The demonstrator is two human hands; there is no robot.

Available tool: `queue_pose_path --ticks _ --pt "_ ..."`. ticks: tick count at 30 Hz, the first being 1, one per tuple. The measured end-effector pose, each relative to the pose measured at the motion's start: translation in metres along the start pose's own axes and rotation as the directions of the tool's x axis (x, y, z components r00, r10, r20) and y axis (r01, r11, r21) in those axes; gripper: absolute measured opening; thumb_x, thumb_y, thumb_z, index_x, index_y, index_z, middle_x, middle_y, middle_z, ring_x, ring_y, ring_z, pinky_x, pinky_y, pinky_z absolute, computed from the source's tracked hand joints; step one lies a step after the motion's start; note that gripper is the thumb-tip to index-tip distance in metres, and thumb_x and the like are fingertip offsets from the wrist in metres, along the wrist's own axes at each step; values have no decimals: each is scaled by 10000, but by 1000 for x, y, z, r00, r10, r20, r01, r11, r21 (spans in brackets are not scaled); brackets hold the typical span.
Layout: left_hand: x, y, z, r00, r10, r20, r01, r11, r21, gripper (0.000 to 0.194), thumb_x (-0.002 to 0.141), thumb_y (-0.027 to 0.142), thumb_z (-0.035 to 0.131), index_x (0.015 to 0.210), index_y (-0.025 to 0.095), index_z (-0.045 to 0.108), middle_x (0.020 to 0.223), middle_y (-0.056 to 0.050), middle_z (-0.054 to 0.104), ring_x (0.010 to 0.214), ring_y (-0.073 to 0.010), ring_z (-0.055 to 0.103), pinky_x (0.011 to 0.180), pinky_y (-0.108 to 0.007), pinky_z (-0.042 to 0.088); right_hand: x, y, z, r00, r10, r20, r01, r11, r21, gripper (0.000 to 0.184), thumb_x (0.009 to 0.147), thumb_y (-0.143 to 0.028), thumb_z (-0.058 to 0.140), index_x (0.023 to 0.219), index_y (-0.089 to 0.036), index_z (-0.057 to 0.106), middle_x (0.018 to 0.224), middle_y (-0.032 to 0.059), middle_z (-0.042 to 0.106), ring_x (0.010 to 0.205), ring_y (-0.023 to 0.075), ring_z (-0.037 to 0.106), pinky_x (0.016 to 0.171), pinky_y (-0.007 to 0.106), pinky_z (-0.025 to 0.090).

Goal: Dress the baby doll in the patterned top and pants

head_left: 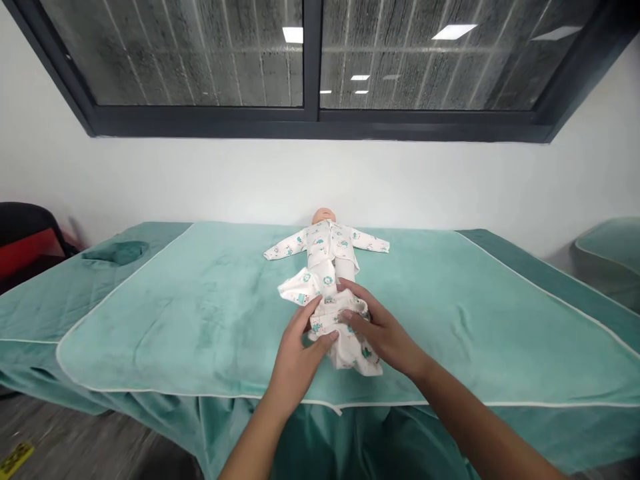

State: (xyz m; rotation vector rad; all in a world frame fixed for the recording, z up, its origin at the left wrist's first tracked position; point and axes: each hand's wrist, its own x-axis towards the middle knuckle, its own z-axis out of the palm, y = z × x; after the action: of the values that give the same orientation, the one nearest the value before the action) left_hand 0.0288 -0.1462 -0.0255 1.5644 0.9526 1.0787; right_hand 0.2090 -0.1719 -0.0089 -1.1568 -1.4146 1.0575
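Observation:
A baby doll (327, 243) lies on its back on a teal towel (200, 320), head toward the wall, arms spread, dressed in a white printed top. White printed trousers (330, 313) are bunched at its legs. My left hand (300, 353) pinches the trousers' fabric from the left. My right hand (383, 333) grips the bunched fabric from the right, fingers curled over it. The doll's feet are hidden under cloth and hands.
The towel covers a bed with a darker teal sheet (60, 293). A face hole (117, 252) dents the sheet at left. A red and black object (25, 243) stands at far left. Another teal-covered bed (607, 250) is at right. A window runs above the white wall.

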Motion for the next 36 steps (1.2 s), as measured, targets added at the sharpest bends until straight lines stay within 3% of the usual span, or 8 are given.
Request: queue_pose_path --ticks 8,13,18,22,25,29,34,36 --pt "-4 42 -26 984 175 7 -174 966 189 401 864 340 627 1264 320 628 1105 -17 633 1010 -180 592 947 -279 447 -2 -25 4 933 -347 93 348 809 -474 369 936 -389 543 1299 -323 543 1360 55 522 1268 238 478 1057 432 428" --pt "-8 77 -41 923 383 -41 -356 887 293 343 865 330 625 1206 318 668 1185 -28 586 1100 -188 562 999 -285 425 -3 -69 1 842 -517 156 496 625 -602 217 930 -356 566 1117 -275 642 1187 55 637 1155 248 544 1001 434 434" --pt "-16 125 -53 838 541 -72 -502 815 288 221 850 312 643 1051 257 717 1171 -36 633 1118 -209 576 1026 -313 424 -6 -127 2 866 -496 67 470 760 -448 214 916 -408 579 1014 -253 690 1123 34 660 1060 228 604 919 369 479" --pt "-26 158 -53 837 529 -138 -513 847 139 103 839 301 654 886 222 699 1021 -16 690 986 -189 624 896 -278 488 -12 -164 8 892 -452 7 437 859 -267 259 902 -432 587 1051 -242 681 1087 33 668 987 228 637 824 359 527" --pt "-31 172 -51 866 468 -176 -459 884 92 119 819 310 673 892 218 685 878 8 692 843 -166 630 770 -245 505 -18 -179 15 836 -548 -22 524 811 -258 298 869 -398 642 1142 -278 635 1116 22 654 1035 233 622 848 368 530" --pt "-30 178 -54 878 449 -169 -443 894 71 122 807 312 680 876 212 681 845 12 681 788 -151 619 704 -223 498 -21 -184 19 816 -556 156 560 697 -448 186 840 -408 679 969 -277 702 1070 27 640 1016 229 610 862 359 518" --pt "-23 165 -68 951 252 180 -261 965 25 181 787 369 698 864 206 674 789 6 657 681 -142 609 597 -223 478 -7 -163 5 883 -452 129 469 830 -302 246 860 -472 634 814 -242 709 1083 43 591 906 186 605 730 299 528" --pt "-18 156 -74 902 117 415 -160 984 72 222 743 392 737 806 190 669 751 -5 644 646 -152 606 551 -229 463 3 -147 -4 918 -393 58 397 910 -116 260 857 -480 632 837 -228 694 1042 44 591 797 160 593 645 277 508"
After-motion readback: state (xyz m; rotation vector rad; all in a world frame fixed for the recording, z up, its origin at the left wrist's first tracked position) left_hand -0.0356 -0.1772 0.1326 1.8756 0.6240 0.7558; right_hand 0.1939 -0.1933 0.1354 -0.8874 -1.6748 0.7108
